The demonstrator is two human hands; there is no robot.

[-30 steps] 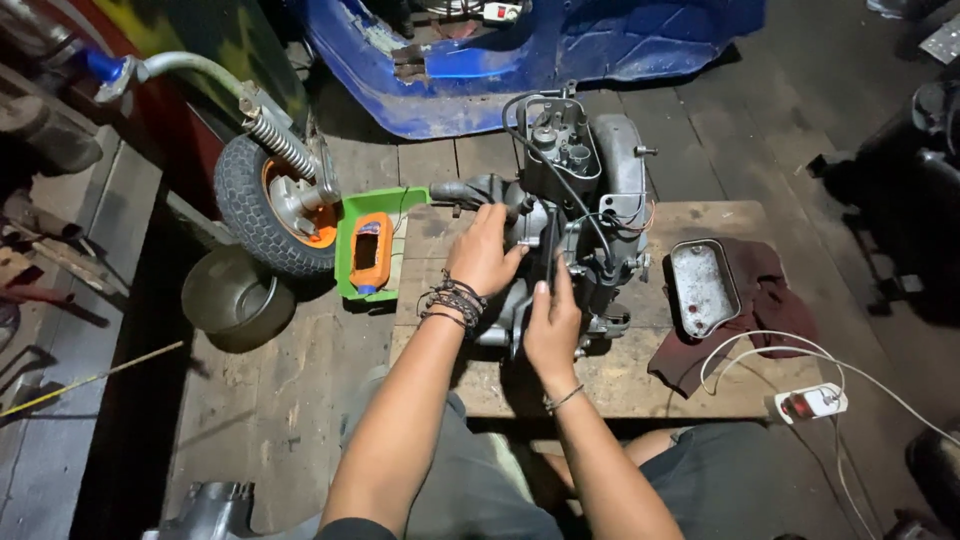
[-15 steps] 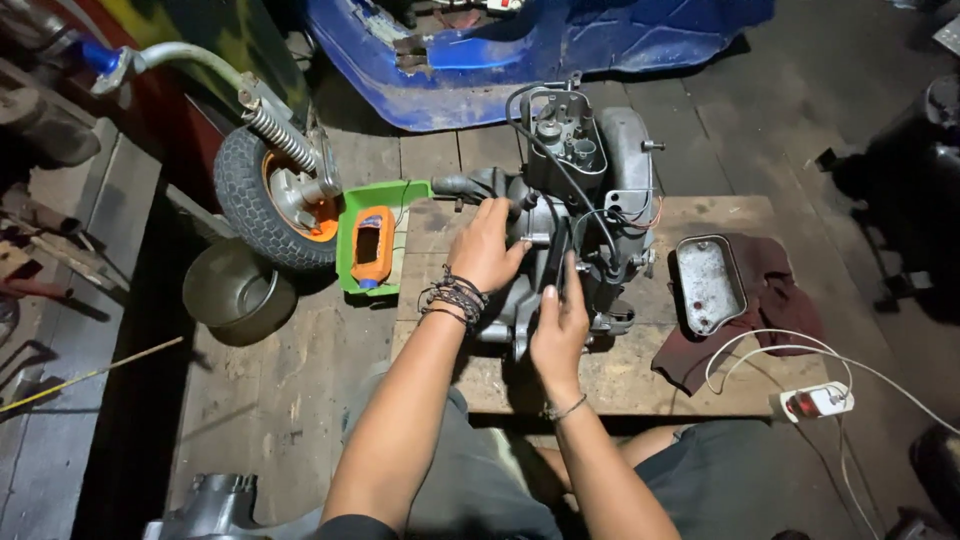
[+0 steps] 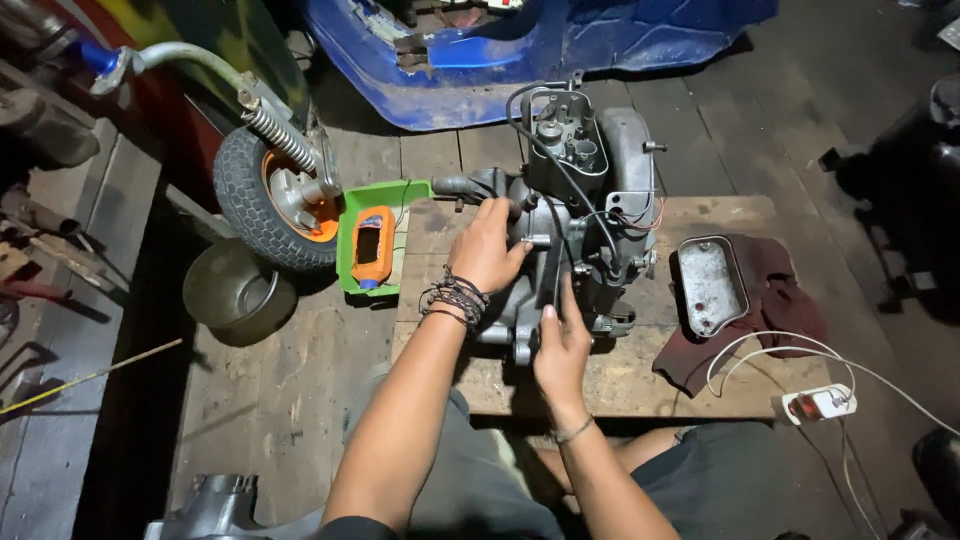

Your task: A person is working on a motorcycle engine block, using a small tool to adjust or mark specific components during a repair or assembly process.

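Observation:
A grey scooter engine [image 3: 590,190] with black cables lies on a low wooden board [image 3: 620,375] in front of me. My left hand [image 3: 487,245], with dark bracelets at the wrist, rests flat on the engine's left casing, fingers spread over it. My right hand [image 3: 560,345] presses on the casing's near underside, with the fingers pointing up against the metal. Neither hand holds a tool.
A metal cover plate [image 3: 709,284] lies on a dark red rag [image 3: 775,310] to the right. A white power strip [image 3: 818,404] with its cable sits at the board's near right. Left are a green tray [image 3: 352,270] with an orange meter, a small wheel [image 3: 262,200], a metal bowl [image 3: 235,292]. A blue scooter body [image 3: 540,50] stands behind.
My right hand has slid a little lower and nearer on the casing. My left hand stays on the engine's left side. The view has shifted slightly.

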